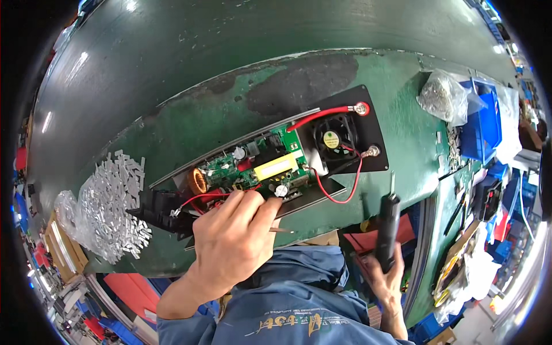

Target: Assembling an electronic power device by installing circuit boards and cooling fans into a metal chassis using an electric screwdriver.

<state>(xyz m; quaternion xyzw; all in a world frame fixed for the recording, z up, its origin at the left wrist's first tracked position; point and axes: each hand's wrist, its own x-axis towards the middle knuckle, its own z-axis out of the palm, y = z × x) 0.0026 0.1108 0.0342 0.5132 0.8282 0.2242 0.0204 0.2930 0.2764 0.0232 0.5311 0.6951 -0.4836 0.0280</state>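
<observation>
An opened electronic unit lies slantwise on the green bench, its green circuit board (230, 164) showing a copper coil and a yellow-wrapped transformer (278, 166). My left hand (234, 233) is closed at the board's near edge, beside a small round capacitor. A thin pointed metal tool (282, 230) sticks out of it; the rest is hidden by the fingers. At the unit's right end stands a black end panel (374, 129) with a fan (333, 138) and red wires on two terminals. My right hand (388, 279) grips a black electric screwdriver (387, 227), its bit pointing away from me.
Many small silvery metal pieces (118, 201) spill from a clear bag at the left. A black end piece (161, 211) adjoins the unit's left end. Blue bins (480, 123), a bag of small parts (443, 95) and loose metal parts stand at the right.
</observation>
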